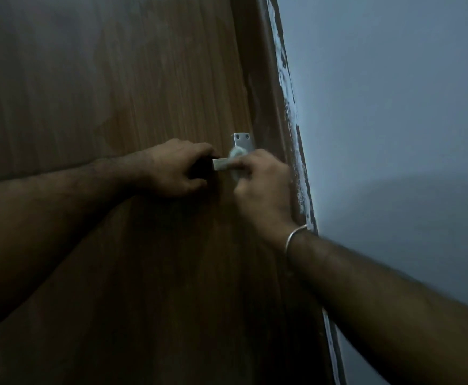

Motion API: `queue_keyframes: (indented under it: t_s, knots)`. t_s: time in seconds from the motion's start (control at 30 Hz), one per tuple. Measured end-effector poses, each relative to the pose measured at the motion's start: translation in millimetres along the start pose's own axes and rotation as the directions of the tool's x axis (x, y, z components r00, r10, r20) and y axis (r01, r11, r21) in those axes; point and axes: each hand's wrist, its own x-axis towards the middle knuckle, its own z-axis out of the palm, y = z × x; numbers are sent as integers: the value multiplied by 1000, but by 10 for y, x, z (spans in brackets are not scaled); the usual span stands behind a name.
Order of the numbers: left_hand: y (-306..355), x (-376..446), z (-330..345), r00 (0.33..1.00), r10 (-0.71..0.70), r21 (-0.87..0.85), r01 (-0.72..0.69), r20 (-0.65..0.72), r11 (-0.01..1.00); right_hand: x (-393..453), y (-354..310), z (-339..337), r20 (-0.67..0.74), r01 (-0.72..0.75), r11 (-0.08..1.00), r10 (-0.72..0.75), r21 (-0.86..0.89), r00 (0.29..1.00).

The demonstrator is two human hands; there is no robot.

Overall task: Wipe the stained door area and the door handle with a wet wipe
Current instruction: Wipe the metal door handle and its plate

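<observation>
A brown wooden door (116, 93) fills the left of the dim view. Its silver lever handle (220, 164) sticks out leftward from a metal backplate (242, 140) with two screws near the door's right edge. My left hand (177, 169) is closed around the free end of the lever. My right hand (260, 184), with a metal bangle at the wrist, presses a pale wet wipe (235, 155) against the lever's base at the plate. Most of the wipe is hidden under my fingers.
The door frame (266, 79) runs diagonally beside the handle, with rough white paint smears along its edge (288, 87). A plain grey-blue wall (394, 120) takes up the right side.
</observation>
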Motion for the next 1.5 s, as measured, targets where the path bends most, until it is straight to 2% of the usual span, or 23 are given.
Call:
queue_keyframes:
  t_s: [0.07,0.1,0.13,0.2,0.23,0.3,0.37,0.47,0.53,0.57,0.63,0.7,0.73,0.83,0.93,1.03,1.07,1.13,1.2,1.23,1.37,1.43,1.5]
  knots:
    - [-6,-22,9,999,22,19,-21,-25,1000,-100,-218,105,159,164,983,-174,79,972]
    - [-3,-26,8,999,28,21,-27,-19,999,-111,-261,99,222,172,976,-198,130,955]
    - [0,-28,8,999,30,12,-30,-11,999,-73,-241,51,208,127,976,-164,179,964]
    - [-26,-27,-1,1000,14,-36,-14,9,999,107,-46,-126,-7,-43,967,46,250,999]
    - [-45,-25,-3,1000,5,-62,-4,18,998,191,78,-228,-91,-136,962,162,237,983]
    - [-60,-15,16,1000,11,-99,-10,9,995,221,249,-310,-76,-230,965,240,125,968]
    - [-37,-14,53,1000,9,-126,-12,-29,992,132,212,-176,27,-121,991,120,52,992]
    - [-34,-25,156,994,4,-110,-16,-113,994,-33,-50,75,99,158,981,-169,113,981]
    - [-34,-57,191,990,21,-120,-38,-139,992,-65,-92,76,122,220,958,-245,185,962]
    - [-38,-69,173,991,17,-151,-37,-136,988,-8,-38,19,106,176,954,-207,242,973]
    - [-22,-113,153,993,-36,-266,3,-117,964,145,178,-133,25,-26,956,19,292,999]
    - [34,-148,152,987,-113,-426,55,-113,903,311,381,-249,-45,-189,958,204,216,978]
    - [58,-157,169,981,-157,-515,76,-117,854,367,430,-240,-24,-240,960,246,147,969]
    - [116,-165,208,958,-265,-692,118,-109,712,359,347,-109,40,-301,951,298,75,954]
    - [154,-109,170,953,-299,-738,171,-44,653,263,75,-16,13,-287,956,287,55,958]
    - [129,-128,98,941,-330,-820,244,72,518,148,-327,45,176,-265,958,244,107,954]
    - [131,-125,46,932,-339,-831,286,127,477,159,-407,11,246,-316,932,269,179,931]
    - [132,-101,-37,907,-346,-836,374,240,401,260,-387,-159,308,-545,776,460,316,833]
    - [148,-58,-87,880,-355,-830,436,314,346,399,-205,-298,210,-707,644,679,291,704]
    - [171,-31,-118,872,-356,-819,458,337,346,474,-116,-335,159,-745,626,731,231,664]
    - [230,81,-215,844,-392,-793,504,367,343,643,-55,-211,126,-724,688,714,54,689]
    - [228,95,-242,821,-406,-806,528,402,268,556,-215,-119,114,-701,711,693,59,712]
    - [233,96,-254,766,-434,-797,583,475,155,293,-471,-51,255,-678,734,647,47,719]
